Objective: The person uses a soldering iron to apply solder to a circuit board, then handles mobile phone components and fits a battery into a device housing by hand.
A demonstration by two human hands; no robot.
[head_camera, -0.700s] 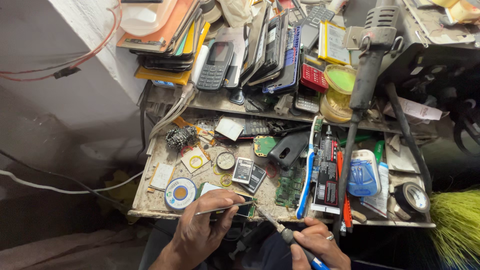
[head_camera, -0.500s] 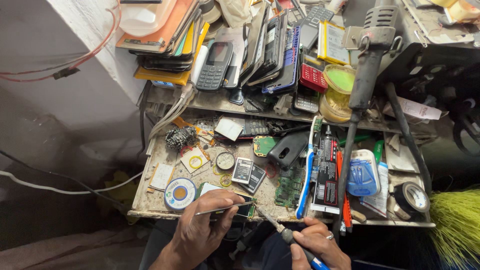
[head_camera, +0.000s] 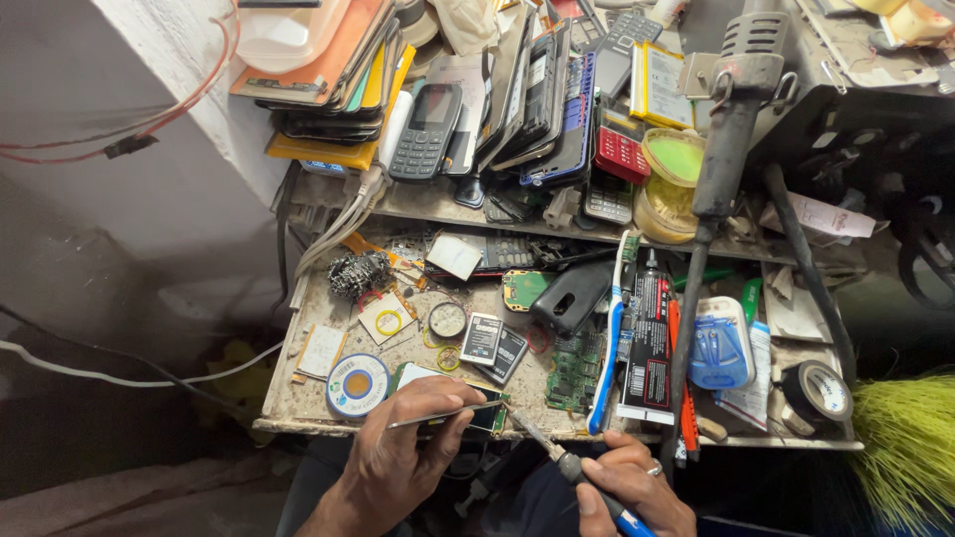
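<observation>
My left hand (head_camera: 403, 452) pinches thin metal tweezers (head_camera: 448, 416) whose tips rest on a small green circuit board (head_camera: 487, 419) at the near edge of the worktop (head_camera: 298, 423). Just to the right, my right hand (head_camera: 627, 487) grips a soldering iron (head_camera: 562, 462) with a blue and black handle. Its metal tip points up and left at the same board, close to the tweezer tips. My knees show below both hands.
A round solder-wick spool (head_camera: 356, 385) lies left of the board. Another green board (head_camera: 575, 370), a blue toothbrush (head_camera: 609, 348), a glue tube (head_camera: 647, 343) and a black tape roll (head_camera: 822, 390) crowd the right. Stacked phones (head_camera: 517, 99) fill the shelf above; a hot-air gun (head_camera: 731, 129) hangs over it.
</observation>
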